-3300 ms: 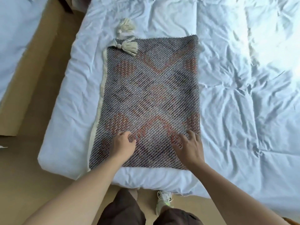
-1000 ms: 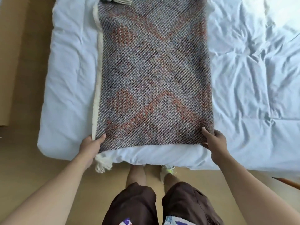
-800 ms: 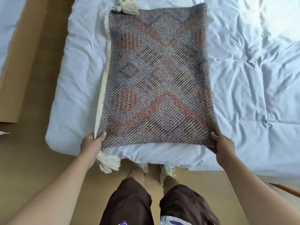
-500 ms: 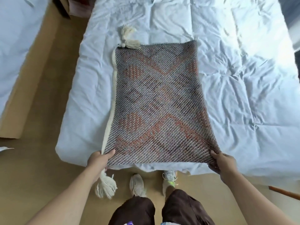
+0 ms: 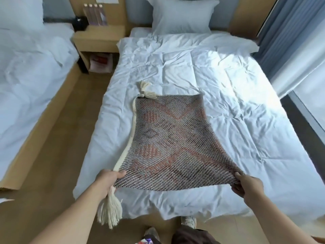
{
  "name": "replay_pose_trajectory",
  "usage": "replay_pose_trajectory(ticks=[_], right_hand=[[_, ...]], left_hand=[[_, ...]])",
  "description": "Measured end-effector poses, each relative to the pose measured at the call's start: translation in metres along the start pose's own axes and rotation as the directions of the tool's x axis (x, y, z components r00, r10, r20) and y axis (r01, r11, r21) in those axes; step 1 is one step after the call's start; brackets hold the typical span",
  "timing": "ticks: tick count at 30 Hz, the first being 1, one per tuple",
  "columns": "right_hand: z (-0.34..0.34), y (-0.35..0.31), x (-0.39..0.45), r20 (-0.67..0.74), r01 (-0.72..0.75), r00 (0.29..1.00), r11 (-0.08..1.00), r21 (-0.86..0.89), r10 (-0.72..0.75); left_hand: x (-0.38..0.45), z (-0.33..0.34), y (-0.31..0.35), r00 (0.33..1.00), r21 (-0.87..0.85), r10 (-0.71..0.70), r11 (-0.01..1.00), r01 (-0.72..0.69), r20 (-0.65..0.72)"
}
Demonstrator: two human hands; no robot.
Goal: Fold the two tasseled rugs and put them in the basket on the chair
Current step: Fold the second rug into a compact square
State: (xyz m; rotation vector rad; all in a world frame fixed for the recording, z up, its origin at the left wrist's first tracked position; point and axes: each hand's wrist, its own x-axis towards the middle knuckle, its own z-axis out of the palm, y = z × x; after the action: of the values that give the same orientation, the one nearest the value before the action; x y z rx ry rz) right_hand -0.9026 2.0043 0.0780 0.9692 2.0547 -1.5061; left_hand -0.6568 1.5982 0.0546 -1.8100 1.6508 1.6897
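Observation:
A grey and rust patterned rug [image 5: 168, 141], folded lengthwise, lies on the white bed [image 5: 228, 95] with its near end lifted off the covers. My left hand [image 5: 107, 180] grips the near left corner, where a cream tassel [image 5: 110, 210] hangs down. My right hand [image 5: 248, 184] grips the near right corner. Two more cream tassels [image 5: 146, 89] lie at the far left corner. A cream edge runs along the rug's left side. Neither the basket nor the chair is in view, and I see only one rug.
A pillow [image 5: 181, 16] lies at the head of the bed. A wooden nightstand [image 5: 98, 41] stands between this bed and a second bed [image 5: 26, 71] on the left. Curtains [image 5: 288, 43] hang on the right. Wooden floor runs between the beds.
Both hands went from resting flat on the rug to gripping its near corners and have lifted that end up. The view has tilted up to show the whole room.

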Motion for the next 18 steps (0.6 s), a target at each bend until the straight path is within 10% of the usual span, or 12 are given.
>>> replay_pose_trajectory(ticks=[6,18], right_hand=[[-0.01,0.006,-0.002,-0.049,-0.027,0.999,0.997,-0.074,0.023],[0.051,-0.149,0.04,0.236,0.112,0.962,0.985,0.132,-0.141]], left_hand=[[0.043,-0.017,-0.031,0.999,0.034,-0.044,0.998,0.045,-0.031],[0.023,0.007,0.158,0.996,-0.416,0.081,0.906,-0.083,-0.025]])
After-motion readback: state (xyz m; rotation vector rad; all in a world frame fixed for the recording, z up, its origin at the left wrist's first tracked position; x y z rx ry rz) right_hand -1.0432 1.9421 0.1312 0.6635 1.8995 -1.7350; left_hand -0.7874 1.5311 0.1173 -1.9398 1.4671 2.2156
